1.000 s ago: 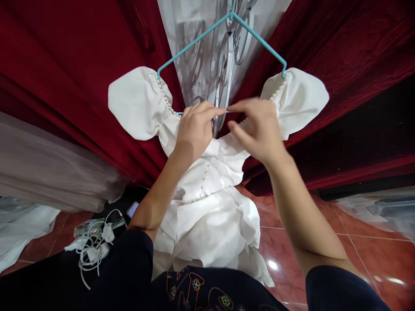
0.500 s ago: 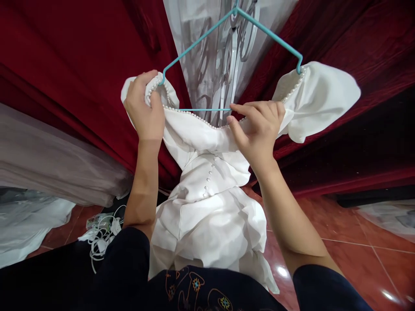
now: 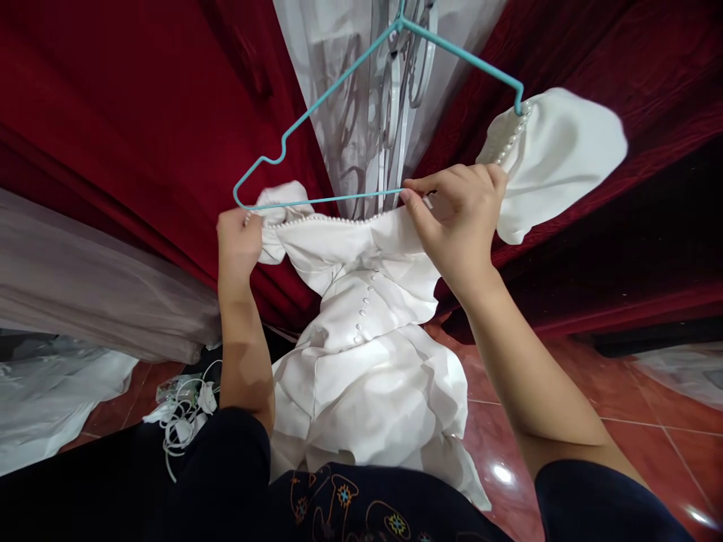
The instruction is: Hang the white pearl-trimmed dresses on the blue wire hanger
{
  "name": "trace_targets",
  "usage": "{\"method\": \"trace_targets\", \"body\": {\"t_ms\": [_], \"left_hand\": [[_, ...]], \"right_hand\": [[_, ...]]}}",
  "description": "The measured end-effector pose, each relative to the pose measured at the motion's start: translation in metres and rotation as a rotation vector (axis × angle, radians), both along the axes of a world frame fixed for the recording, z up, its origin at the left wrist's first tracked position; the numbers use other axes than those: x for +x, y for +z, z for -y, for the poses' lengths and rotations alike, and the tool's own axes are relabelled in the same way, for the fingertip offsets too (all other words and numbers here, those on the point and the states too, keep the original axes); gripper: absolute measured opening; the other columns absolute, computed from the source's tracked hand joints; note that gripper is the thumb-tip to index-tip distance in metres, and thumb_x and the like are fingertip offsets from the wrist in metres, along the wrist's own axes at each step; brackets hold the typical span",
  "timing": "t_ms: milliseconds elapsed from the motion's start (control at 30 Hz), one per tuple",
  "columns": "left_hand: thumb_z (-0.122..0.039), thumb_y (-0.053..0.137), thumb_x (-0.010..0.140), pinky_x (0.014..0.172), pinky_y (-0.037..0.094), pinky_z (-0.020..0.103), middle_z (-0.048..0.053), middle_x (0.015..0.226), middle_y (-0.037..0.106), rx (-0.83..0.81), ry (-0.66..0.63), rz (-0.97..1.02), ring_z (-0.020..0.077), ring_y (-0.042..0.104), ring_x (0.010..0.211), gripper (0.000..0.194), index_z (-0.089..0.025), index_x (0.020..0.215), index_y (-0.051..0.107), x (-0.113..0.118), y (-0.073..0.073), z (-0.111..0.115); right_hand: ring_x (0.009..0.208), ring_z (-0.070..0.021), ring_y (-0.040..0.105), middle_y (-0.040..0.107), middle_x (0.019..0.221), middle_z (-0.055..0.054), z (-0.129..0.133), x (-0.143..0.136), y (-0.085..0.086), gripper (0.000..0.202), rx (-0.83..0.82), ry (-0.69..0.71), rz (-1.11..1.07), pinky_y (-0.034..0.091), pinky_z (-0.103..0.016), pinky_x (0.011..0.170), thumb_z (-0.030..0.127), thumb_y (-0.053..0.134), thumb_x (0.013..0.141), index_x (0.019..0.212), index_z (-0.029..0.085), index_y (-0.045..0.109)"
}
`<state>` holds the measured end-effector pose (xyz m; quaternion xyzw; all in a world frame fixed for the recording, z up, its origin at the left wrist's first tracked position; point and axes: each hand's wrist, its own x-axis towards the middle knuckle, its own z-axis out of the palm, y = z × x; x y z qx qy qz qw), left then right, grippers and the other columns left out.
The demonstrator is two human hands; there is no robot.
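A white dress with a pearl-trimmed neckline and a row of small round buttons hangs in front of me. My left hand is closed on its left puff sleeve, just below the bare left end of a turquoise hanger. My right hand pinches the hanger's thin lower bar between thumb and fingertip, over the neckline. The right puff sleeve still hangs from the hanger's right notch by its pearl edge.
Dark red curtains flank a white cloth and a white metal scrollwork stand. Tangled white cables lie at lower left. Pale fabric spreads over the red tiled floor.
My left hand has moved down with the left sleeve, which has come off the hanger's end. The hanger's left end now shows bare. My right hand stays at the lower bar.
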<state>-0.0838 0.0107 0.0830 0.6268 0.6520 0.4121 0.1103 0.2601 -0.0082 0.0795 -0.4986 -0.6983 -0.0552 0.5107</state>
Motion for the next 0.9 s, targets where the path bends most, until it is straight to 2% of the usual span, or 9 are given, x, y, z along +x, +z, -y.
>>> {"method": "trace_targets", "body": {"t_ms": [67, 133, 267, 367, 467, 600, 767, 833, 900], "left_hand": [[-0.026, 0.059, 0.089, 0.07, 0.046, 0.031, -0.002, 0.072, 0.067, -0.088, -0.119, -0.052, 0.0171, 0.063, 0.079, 0.018, -0.018, 0.078, 0.07, 0.011, -0.003, 0.012], [-0.017, 0.053, 0.085, 0.083, 0.055, 0.034, 0.001, 0.093, 0.078, -0.034, -0.302, -0.102, 0.0212, 0.072, 0.092, 0.026, -0.019, 0.089, 0.079, 0.03, -0.003, 0.024], [-0.008, 0.043, 0.094, 0.107, 0.058, 0.037, 0.006, 0.126, 0.076, 0.333, -0.69, -0.201, 0.0212, 0.073, 0.12, 0.043, -0.023, 0.11, 0.08, 0.079, 0.004, 0.04], [-0.01, 0.05, 0.097, 0.119, 0.051, 0.044, 0.004, 0.14, 0.071, 0.539, -0.497, -0.292, 0.0242, 0.064, 0.136, 0.042, -0.029, 0.123, 0.076, 0.103, 0.017, 0.039], [-0.009, 0.053, 0.094, 0.113, 0.051, 0.046, 0.005, 0.129, 0.076, 0.487, -0.34, -0.322, 0.026, 0.069, 0.122, 0.041, -0.027, 0.123, 0.075, 0.108, 0.024, 0.029], [-0.003, 0.048, 0.087, 0.097, 0.052, 0.04, 0.002, 0.103, 0.081, 0.468, -0.334, -0.312, 0.0235, 0.071, 0.096, 0.045, -0.025, 0.11, 0.079, 0.109, 0.017, 0.024], [0.0, 0.048, 0.085, 0.095, 0.049, 0.039, 0.0, 0.11, 0.082, 0.478, -0.333, -0.291, 0.0227, 0.071, 0.096, 0.05, -0.026, 0.114, 0.079, 0.117, 0.008, 0.03], [-0.001, 0.051, 0.085, 0.095, 0.048, 0.04, 0.0, 0.111, 0.082, 0.48, -0.344, -0.291, 0.0233, 0.071, 0.098, 0.05, -0.027, 0.116, 0.079, 0.117, 0.007, 0.03], [-0.003, 0.053, 0.085, 0.095, 0.048, 0.041, 0.001, 0.111, 0.082, 0.485, -0.325, -0.308, 0.0249, 0.071, 0.099, 0.048, -0.026, 0.117, 0.079, 0.115, 0.007, 0.029]], "right_hand": [[0.097, -0.0281, 0.063, 0.073, 0.098, -0.005, -0.001, -0.002, 0.0, 0.026, -0.019, 0.013, 0.003, 0.042, -0.056, 0.105, 0.051, 0.06, 0.105, 0.1, 0.03, 0.073], [0.096, -0.028, 0.063, 0.074, 0.098, -0.005, -0.004, -0.004, -0.002, 0.026, -0.02, 0.006, 0.01, 0.043, -0.057, 0.104, 0.052, 0.06, 0.105, 0.1, 0.03, 0.073], [0.093, -0.0276, 0.061, 0.073, 0.092, -0.005, -0.011, -0.006, -0.006, 0.025, 0.013, -0.048, -0.002, 0.044, -0.059, 0.104, 0.053, 0.061, 0.104, 0.098, 0.033, 0.073], [0.095, -0.028, 0.062, 0.074, 0.094, -0.005, -0.008, -0.01, -0.007, 0.023, 0.032, -0.071, -0.021, 0.044, -0.061, 0.105, 0.052, 0.06, 0.105, 0.097, 0.034, 0.073], [0.096, -0.0267, 0.064, 0.075, 0.096, -0.003, 0.003, -0.013, -0.006, 0.025, 0.045, -0.048, -0.034, 0.045, -0.059, 0.104, 0.049, 0.058, 0.106, 0.098, 0.032, 0.073], [0.099, -0.0254, 0.07, 0.076, 0.098, -0.003, 0.017, -0.005, 0.004, 0.024, 0.121, 0.024, -0.036, 0.049, -0.054, 0.102, 0.043, 0.056, 0.108, 0.101, 0.028, 0.074], [0.115, -0.0299, 0.068, 0.074, 0.115, -0.01, 0.006, 0.032, 0.023, 0.027, 0.483, -0.013, -0.108, 0.051, -0.053, 0.106, 0.042, 0.067, 0.1, 0.121, 0.025, 0.073], [0.128, -0.0338, 0.062, 0.068, 0.129, -0.015, -0.008, 0.047, 0.026, 0.044, 0.452, -0.015, -0.031, 0.047, -0.054, 0.112, 0.043, 0.073, 0.094, 0.133, 0.025, 0.068], [0.134, -0.0347, 0.058, 0.065, 0.138, -0.017, -0.022, 0.056, 0.026, 0.048, 0.312, -0.042, -0.002, 0.044, -0.054, 0.114, 0.031, 0.074, 0.09, 0.136, 0.026, 0.064]]}}
